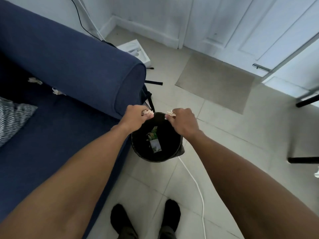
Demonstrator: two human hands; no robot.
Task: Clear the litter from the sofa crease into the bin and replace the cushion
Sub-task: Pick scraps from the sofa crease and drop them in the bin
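At bottom centre of the frame, standing in dark shoes (120, 219) on pale tile, with a white cable (198, 187) running past on the right. Just above, looking straight down into the bin (155, 158), sitting on the floor tight against the end of the sofa (86, 66), mouth open, a printed wrapper (153, 138) lying inside.

Reaching both arms out over it. Closing the left hand (136, 118) in a fist round a crumpled scrap (148, 111), a tuft poking out past the knuckles, over the bin's far-left rim. Pinching a second scrap (171, 113) in the right hand (183, 122), likewise curled narrow, over the far-right rim. Holding both scraps above the opening or right at its far edge, so judging the drop as needing little more than loosening the fingers, perhaps drawing the hands a touch nearer first to be sure of clearing the rim. Hanging about level, neither hand nearer the bin than the other.

Moving to the left edge at mid-frame, finding the striped cushion (12, 116) lying on the seat, not covering the crease. Farther up and left, spotting two more bits of litter (35, 81) lying in the dark crease where seat meets back, one beside the other along a line running toward upper left. Lying well apart from the hands and off to their left, so likely making the left hand the nearer one for the following reach.
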